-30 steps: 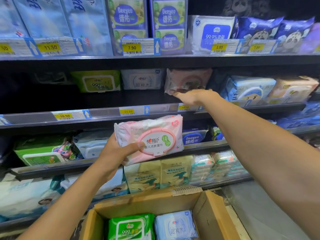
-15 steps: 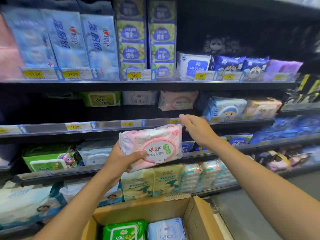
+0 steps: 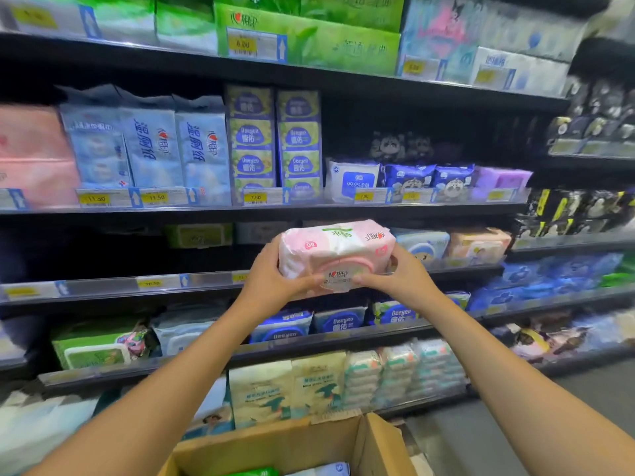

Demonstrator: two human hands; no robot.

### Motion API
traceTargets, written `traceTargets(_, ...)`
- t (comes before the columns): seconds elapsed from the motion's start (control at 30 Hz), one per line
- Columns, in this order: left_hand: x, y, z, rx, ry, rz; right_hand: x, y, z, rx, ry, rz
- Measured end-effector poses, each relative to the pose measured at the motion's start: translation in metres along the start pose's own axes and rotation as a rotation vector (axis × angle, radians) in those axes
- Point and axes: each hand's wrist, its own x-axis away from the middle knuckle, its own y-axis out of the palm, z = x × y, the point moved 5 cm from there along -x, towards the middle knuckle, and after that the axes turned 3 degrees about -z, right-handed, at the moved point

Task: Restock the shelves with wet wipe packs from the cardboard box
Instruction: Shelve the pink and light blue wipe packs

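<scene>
Pink wet wipe pack (image 3: 335,255) held up in front of the middle shelf (image 3: 120,286), level with its price rail, label side tipped down toward the camera. Clasped at both ends: left hand (image 3: 271,276) wrapped around the left end, thumb lying along the lower front edge; right hand (image 3: 400,274) cupping the right end, thumb (image 3: 369,280) pressed under the round lid. Remaining fingers curled behind the pack, mostly hidden. Cardboard box (image 3: 302,444) open at the bottom of view, directly below the arms, with green and blue packs peeking inside.
</scene>
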Motion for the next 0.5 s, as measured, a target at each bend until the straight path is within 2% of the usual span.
traceTargets(0.1,-0.023,0.008,-0.006,-0.257,0.002,0.098,-0.020,-0.012,0.011,0.069,-0.029,0.110)
traceTargets(0.3,-0.064,0.037,-0.030,-0.297,0.017,0.124,-0.062,-0.014,0.046,0.084,-0.121,0.230)
traceTargets(0.5,-0.087,0.054,-0.053,-0.364,0.112,0.149,-0.080,0.002,0.081,-0.057,-0.193,0.320)
